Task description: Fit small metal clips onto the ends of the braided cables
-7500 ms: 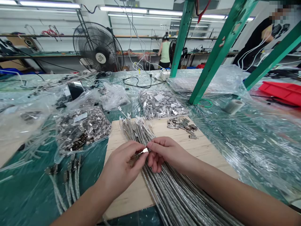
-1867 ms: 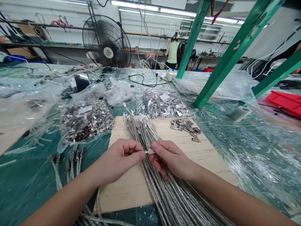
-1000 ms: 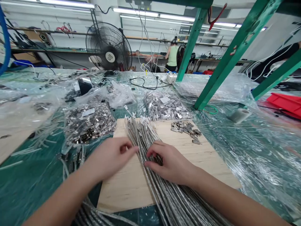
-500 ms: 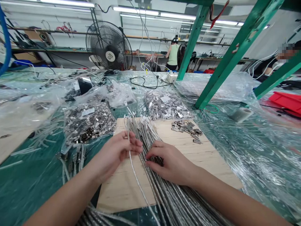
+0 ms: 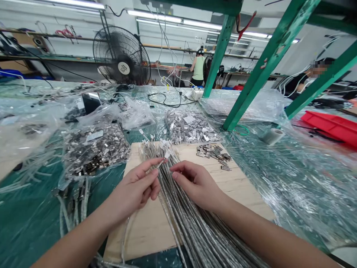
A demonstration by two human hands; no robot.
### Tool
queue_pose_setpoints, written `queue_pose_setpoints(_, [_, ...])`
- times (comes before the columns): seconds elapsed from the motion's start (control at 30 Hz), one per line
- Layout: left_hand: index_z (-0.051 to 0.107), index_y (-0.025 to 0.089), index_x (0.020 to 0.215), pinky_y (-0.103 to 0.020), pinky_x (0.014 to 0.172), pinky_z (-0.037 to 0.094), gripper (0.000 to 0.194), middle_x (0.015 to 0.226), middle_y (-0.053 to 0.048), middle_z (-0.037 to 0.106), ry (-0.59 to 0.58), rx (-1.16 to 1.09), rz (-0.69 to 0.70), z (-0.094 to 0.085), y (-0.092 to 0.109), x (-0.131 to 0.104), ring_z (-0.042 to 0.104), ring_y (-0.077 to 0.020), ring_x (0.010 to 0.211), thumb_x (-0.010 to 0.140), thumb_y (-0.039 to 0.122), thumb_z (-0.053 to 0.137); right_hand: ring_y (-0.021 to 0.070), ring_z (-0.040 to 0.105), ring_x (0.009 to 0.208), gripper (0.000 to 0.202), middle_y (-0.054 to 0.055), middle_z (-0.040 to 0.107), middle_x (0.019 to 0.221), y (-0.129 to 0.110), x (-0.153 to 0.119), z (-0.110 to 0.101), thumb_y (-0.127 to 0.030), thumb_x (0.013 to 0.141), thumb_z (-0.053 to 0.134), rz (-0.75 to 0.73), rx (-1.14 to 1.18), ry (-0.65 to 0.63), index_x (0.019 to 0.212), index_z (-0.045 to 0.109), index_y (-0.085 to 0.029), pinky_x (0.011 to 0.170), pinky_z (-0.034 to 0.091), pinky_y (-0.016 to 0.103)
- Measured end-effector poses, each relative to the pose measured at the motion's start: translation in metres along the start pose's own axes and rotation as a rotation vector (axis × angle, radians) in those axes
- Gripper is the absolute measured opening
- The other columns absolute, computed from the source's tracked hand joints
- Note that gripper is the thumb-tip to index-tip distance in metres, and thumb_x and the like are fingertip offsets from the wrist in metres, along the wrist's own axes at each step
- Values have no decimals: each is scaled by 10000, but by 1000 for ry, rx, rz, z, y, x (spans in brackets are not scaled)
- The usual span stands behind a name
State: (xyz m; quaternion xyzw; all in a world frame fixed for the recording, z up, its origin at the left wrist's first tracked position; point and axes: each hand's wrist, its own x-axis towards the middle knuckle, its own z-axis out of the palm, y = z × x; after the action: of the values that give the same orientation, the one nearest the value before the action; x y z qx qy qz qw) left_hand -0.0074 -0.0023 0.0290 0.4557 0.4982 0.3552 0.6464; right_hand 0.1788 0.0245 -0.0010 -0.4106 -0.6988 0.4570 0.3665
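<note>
A thick bundle of silver braided cables lies lengthwise on a pale wooden board. My left hand pinches the end of one single cable lifted off the bundle, between thumb and forefinger. My right hand rests just to the right on top of the bundle, its fingers curled and fingertips close to that cable end. A small heap of loose metal shells lies on the board's far right part.
Clear bags of metal shells lie beyond the board on the plastic-covered green table. Finished cables lie left of the board. A fan, green frame posts, a tape roll and a red tray stand around. People work in the background.
My left hand has let go of the finished cable at the left and picked a fresh cable end from the bundle. My right hand stays on the bundle.
</note>
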Motion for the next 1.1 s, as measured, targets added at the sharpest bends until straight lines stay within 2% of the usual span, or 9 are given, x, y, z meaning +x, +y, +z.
queue_pose_setpoints(0.1, [389,216,1344,-154,380,174,500,515,62,519,-60,52,-13,2,-7,2,204,-56,375,916,466,456,119,510,606,185,-8,578,719,-3,2,-1,-325,871,587,57,220,58,972,608,-171,557,401,239])
queue_pose_setpoints(0.2, [423,206,1299,-169,399,182,470,491,69,502,-98,113,0,4,-12,3,234,-69,394,925,491,433,82,406,459,209,-55,502,603,-6,3,-2,-367,836,634,121,372,48,912,585,-178,446,331,216])
queue_pose_setpoints(0.33, [514,202,1104,-185,438,219,367,479,72,476,-104,187,63,7,-12,0,285,-79,432,947,509,388,74,400,438,235,-40,539,656,-5,4,-4,-390,812,663,119,505,-3,892,581,-185,412,328,213])
queue_pose_setpoints(0.5, [569,185,832,-203,495,272,368,563,35,542,-135,331,104,4,-9,-3,364,-91,498,960,469,373,68,426,457,211,-24,556,660,-10,4,-11,-363,823,652,120,388,-112,829,602,-158,441,343,208])
queue_pose_setpoints(0.6, [607,202,880,-217,579,342,268,743,5,610,-48,498,185,5,-9,-2,495,-129,657,930,422,463,68,421,452,193,-43,501,603,-10,4,-14,-342,833,631,157,281,-145,800,598,-155,429,309,199])
queue_pose_setpoints(0.7, [597,241,1000,-238,582,351,221,784,6,631,20,646,274,5,-13,-1,536,-157,677,915,413,488,76,427,451,157,-53,474,570,-7,4,-15,-318,856,590,177,199,-202,819,591,-165,424,295,195])
queue_pose_setpoints(0.87, [631,229,931,-251,618,354,236,801,-17,654,35,883,404,2,-15,-2,574,-175,719,940,370,442,75,369,478,101,-60,446,568,-4,3,-14,-260,852,578,160,116,-250,827,584,-162,434,255,193])
queue_pose_setpoints(0.97, [610,211,815,-244,579,356,311,660,-4,615,-29,835,294,1,-12,-4,558,-159,623,951,397,401,71,326,487,97,-62,431,583,-6,3,-14,-247,857,562,138,96,-253,827,579,-157,443,243,198])
queue_pose_setpoints(1.1, [562,199,739,-228,490,344,423,477,45,490,-176,524,64,3,-11,-3,458,-121,444,946,502,351,70,319,490,103,-58,441,593,-6,4,-14,-252,867,556,116,110,-282,833,573,-156,440,240,196])
